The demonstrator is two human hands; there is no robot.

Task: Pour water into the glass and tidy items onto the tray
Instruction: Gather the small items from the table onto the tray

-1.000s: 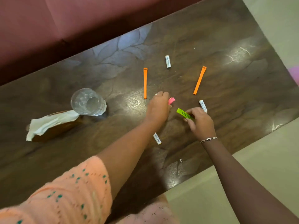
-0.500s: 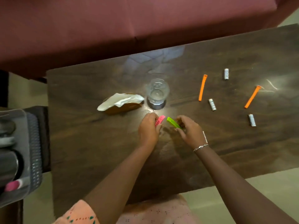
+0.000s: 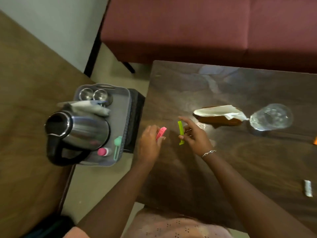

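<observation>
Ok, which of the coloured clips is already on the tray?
The mint-green clip, on the tray beside the kettle; the left hand holds the pink clip, the right hand the lime clip.

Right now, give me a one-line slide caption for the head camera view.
Left hand holds a pink clip, right hand a green clip, beside a grey tray with a steel kettle.

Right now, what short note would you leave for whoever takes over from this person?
Left hand holds the pink clip; right hand holds the green clip, both over the table.
Done: kettle and mint clip on the tray. Glass on the table, water unclear.
Left to do: put both clips on the tray, then the white stick and orange piece from the table.
</observation>
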